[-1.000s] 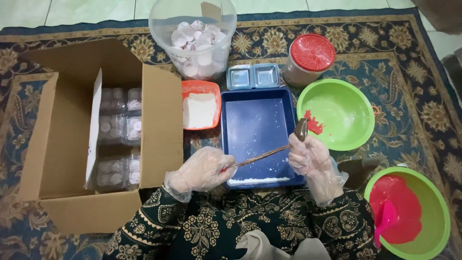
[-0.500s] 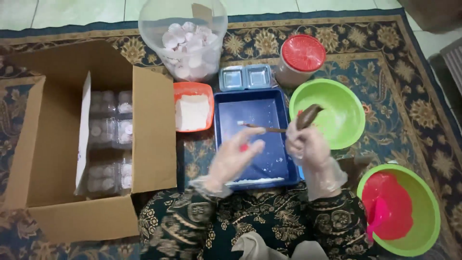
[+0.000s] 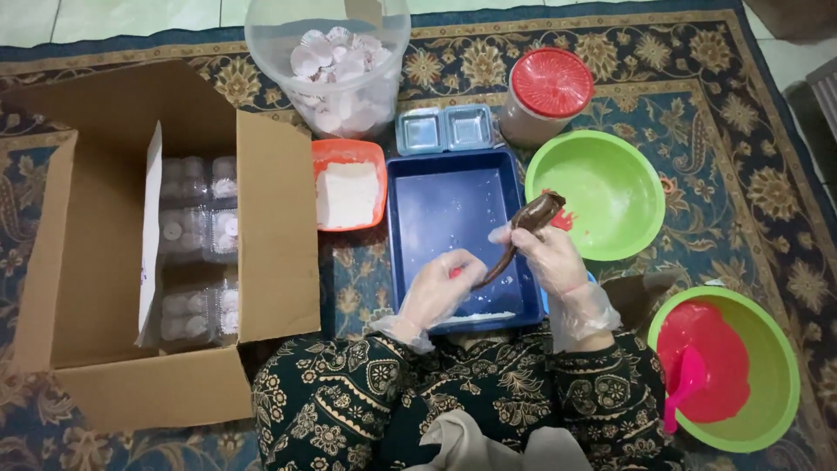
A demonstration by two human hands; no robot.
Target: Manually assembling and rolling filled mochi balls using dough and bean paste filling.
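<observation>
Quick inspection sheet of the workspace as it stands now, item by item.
Surface: patterned rug on a tiled floor.
Job's things: wooden spoon held over the blue tray, white powder at the tray's near edge.
Clutter: cardboard box of clear containers, orange tub, clear bucket, red-lidded jar, two green bowls, one almost empty, one holding pink mix.
Hands: left hand and right hand gloved, both on the spoon.
Cables: nothing seen.
Surroundings: nothing seen.
</observation>
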